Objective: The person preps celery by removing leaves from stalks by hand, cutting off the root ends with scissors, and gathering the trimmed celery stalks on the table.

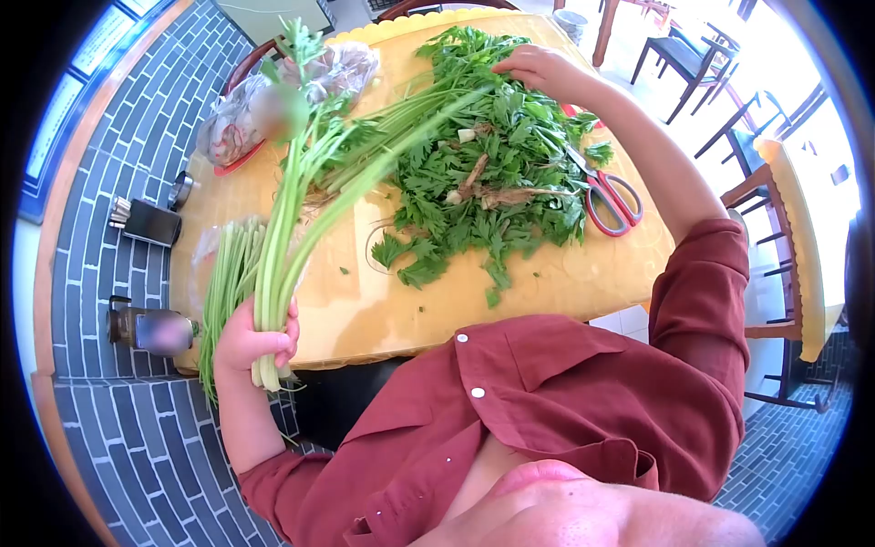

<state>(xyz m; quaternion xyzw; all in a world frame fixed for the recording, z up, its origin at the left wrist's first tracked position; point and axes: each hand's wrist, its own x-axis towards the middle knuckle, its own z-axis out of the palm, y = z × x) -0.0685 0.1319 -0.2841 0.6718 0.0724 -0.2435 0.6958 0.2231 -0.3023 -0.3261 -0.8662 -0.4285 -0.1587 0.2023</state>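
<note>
My left hand [257,339] is wrapped round the lower ends of several pale green celery stalks [272,246], held upright at the table's near left edge. One stalk slants, slightly blurred, from this bunch toward my right hand [547,75]. At the far side of the table, the fingers of that hand are pinched at the celery leaves [474,55]; their tips are partly hidden. Beneath and in front of it lies a heap of cut leaves [510,201] with some brown root ends [474,178]. Red-handled scissors [612,202] lie against the heap's right side, their blades partly under leaves.
Bare celery stalks [232,269] lie along the left edge of the yellow-covered table [365,314]. Filled plastic bags [239,123] stand at the back left. A dark holder [150,223] and a jar [128,324] sit by the brick wall. Chairs [684,59] stand to the right.
</note>
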